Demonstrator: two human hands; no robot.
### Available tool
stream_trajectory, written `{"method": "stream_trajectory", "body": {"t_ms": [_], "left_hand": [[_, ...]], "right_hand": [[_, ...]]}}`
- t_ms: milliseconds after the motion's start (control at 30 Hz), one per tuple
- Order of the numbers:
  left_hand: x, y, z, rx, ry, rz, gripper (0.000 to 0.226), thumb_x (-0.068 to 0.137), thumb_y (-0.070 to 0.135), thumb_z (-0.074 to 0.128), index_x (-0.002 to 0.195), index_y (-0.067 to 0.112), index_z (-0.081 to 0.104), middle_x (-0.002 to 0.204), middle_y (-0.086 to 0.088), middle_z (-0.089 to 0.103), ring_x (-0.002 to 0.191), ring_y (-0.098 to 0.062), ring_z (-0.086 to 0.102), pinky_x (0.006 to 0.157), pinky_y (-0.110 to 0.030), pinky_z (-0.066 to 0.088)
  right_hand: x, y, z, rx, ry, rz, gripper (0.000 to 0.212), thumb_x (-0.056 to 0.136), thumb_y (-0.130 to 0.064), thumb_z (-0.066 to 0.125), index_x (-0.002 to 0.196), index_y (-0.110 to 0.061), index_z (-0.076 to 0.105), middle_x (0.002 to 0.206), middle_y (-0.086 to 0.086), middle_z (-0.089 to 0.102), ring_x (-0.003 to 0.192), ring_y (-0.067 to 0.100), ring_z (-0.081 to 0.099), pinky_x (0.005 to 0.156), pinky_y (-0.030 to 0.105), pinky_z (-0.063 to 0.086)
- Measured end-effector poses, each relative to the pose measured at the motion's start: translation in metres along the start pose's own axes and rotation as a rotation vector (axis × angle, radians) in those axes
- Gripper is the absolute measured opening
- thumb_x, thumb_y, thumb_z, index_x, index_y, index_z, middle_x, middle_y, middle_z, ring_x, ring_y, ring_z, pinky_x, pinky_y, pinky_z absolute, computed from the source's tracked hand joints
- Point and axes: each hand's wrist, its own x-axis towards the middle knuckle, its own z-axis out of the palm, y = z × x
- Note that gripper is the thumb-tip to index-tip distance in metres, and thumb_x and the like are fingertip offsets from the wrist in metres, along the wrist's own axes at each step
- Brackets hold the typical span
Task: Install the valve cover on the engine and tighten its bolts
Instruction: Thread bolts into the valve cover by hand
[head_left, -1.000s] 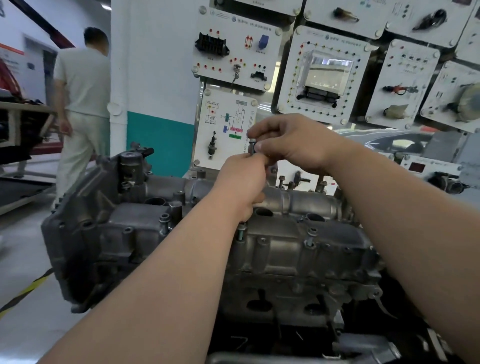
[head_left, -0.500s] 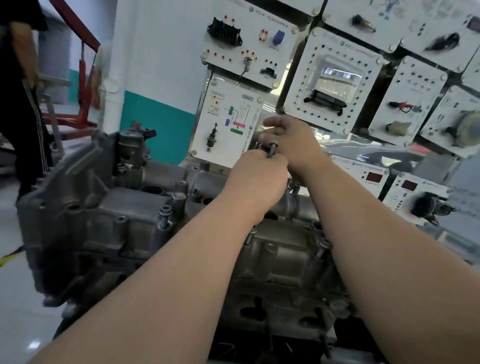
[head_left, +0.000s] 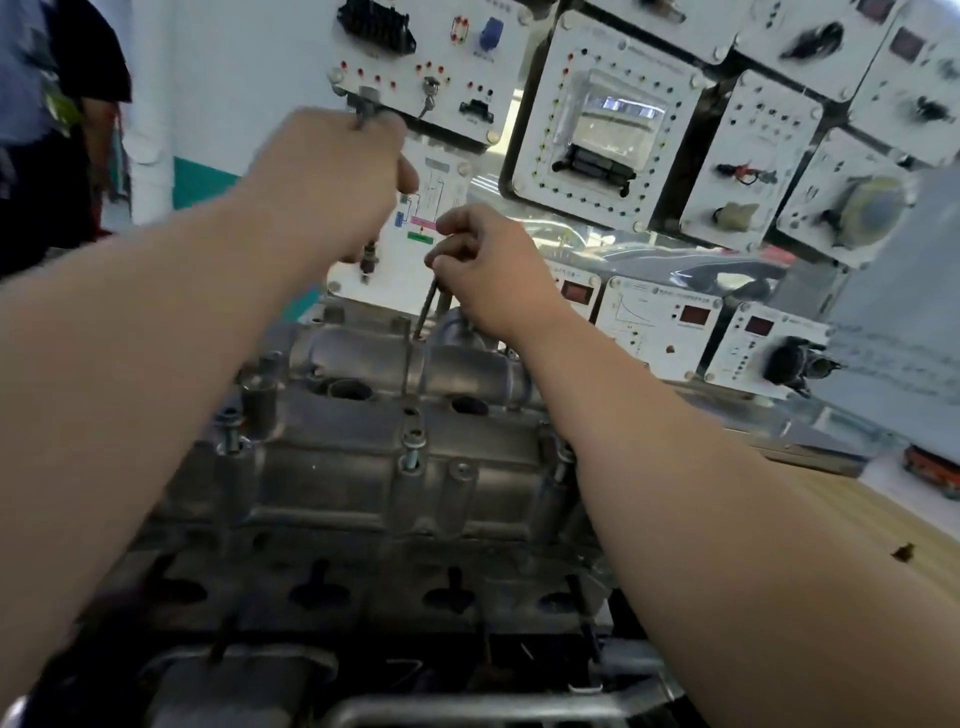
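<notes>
The grey metal valve cover (head_left: 384, 467) sits on the engine (head_left: 322, 587) in front of me. Bolts stand partly raised along its near edge, one at the left (head_left: 229, 428) and one in the middle (head_left: 413, 449). My right hand (head_left: 488, 270) is closed on a long bolt (head_left: 427, 307), whose tip points down at the far rail of the cover. My left hand (head_left: 337, 176) is raised above and left of it, fist closed around several bolts, with a bolt head (head_left: 366, 106) sticking out of the top.
White training panels (head_left: 597, 119) with sockets and gauges stand right behind the engine. A wooden bench top (head_left: 852, 499) lies at the right with a red tool at its far edge. A person in dark clothes (head_left: 57, 130) stands at the far left.
My hands have parted: the left one rose with the spare bolts, the right one dropped with one bolt toward the cover's far rail. The view moved closer and rightward.
</notes>
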Motion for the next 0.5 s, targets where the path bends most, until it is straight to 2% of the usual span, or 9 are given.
{"method": "stream_trajectory", "body": {"t_ms": [67,133,200,300,400,433,500], "left_hand": [[0.010,-0.012,-0.012,0.176,0.030,-0.014,0.039,0.097,0.037,0.034,0.084,0.020,0.067,0.068,0.007,0.053,0.057,-0.012,0.046,0.052,-0.025,0.035],[0.017,-0.031,-0.016,0.326,0.002,-0.025,0.041,0.099,0.031,0.032,0.100,0.009,0.067,0.072,-0.001,0.054,0.060,-0.019,0.046,0.054,-0.028,0.032],[0.020,-0.047,-0.015,0.390,-0.027,-0.021,0.041,0.098,0.030,0.034,0.102,0.004,0.066,0.070,-0.005,0.051,0.058,-0.019,0.046,0.054,-0.029,0.033],[0.026,-0.068,-0.011,0.457,0.007,0.001,0.041,0.097,0.036,0.043,0.096,0.004,0.068,0.076,-0.009,0.056,0.060,-0.020,0.048,0.063,-0.029,0.035],[0.031,-0.078,-0.013,0.520,0.108,0.052,0.046,0.093,0.041,0.052,0.073,0.001,0.061,0.062,-0.012,0.052,0.054,-0.023,0.045,0.051,-0.029,0.033],[0.032,-0.081,-0.014,0.563,0.114,0.057,0.048,0.092,0.042,0.054,0.064,0.003,0.055,0.057,-0.010,0.048,0.051,-0.020,0.042,0.047,-0.027,0.029],[0.034,-0.085,-0.017,0.669,0.074,0.039,0.045,0.090,0.040,0.058,0.060,0.008,0.051,0.057,-0.008,0.046,0.052,-0.018,0.040,0.047,-0.027,0.026]], "right_hand": [[0.000,-0.003,0.001,-0.016,0.003,-0.011,0.031,0.089,-0.004,0.055,0.119,-0.010,0.056,0.096,0.002,0.069,0.089,0.017,0.066,0.081,0.035,0.056],[0.000,-0.003,0.002,-0.033,0.023,-0.023,0.030,0.089,-0.005,0.054,0.118,-0.011,0.057,0.094,0.001,0.069,0.089,0.015,0.065,0.078,0.030,0.056],[0.001,0.000,0.002,-0.066,0.033,-0.030,0.030,0.089,-0.006,0.053,0.118,-0.012,0.057,0.094,0.000,0.069,0.090,0.014,0.065,0.076,0.024,0.053],[0.004,0.000,0.004,-0.108,0.024,-0.036,0.030,0.090,-0.007,0.053,0.119,-0.013,0.056,0.094,-0.002,0.069,0.089,0.011,0.063,0.074,0.019,0.050],[0.005,-0.001,0.005,-0.148,0.023,-0.057,0.029,0.091,-0.007,0.053,0.119,-0.013,0.056,0.092,-0.006,0.067,0.089,0.010,0.063,0.074,0.018,0.050],[0.006,-0.001,0.005,-0.164,0.027,-0.065,0.028,0.092,-0.008,0.053,0.119,-0.013,0.056,0.093,-0.006,0.067,0.090,0.010,0.062,0.076,0.020,0.051],[0.007,0.000,0.005,-0.198,0.032,-0.076,0.029,0.092,-0.007,0.052,0.120,-0.013,0.056,0.095,-0.005,0.066,0.092,0.011,0.062,0.080,0.023,0.052]]}}
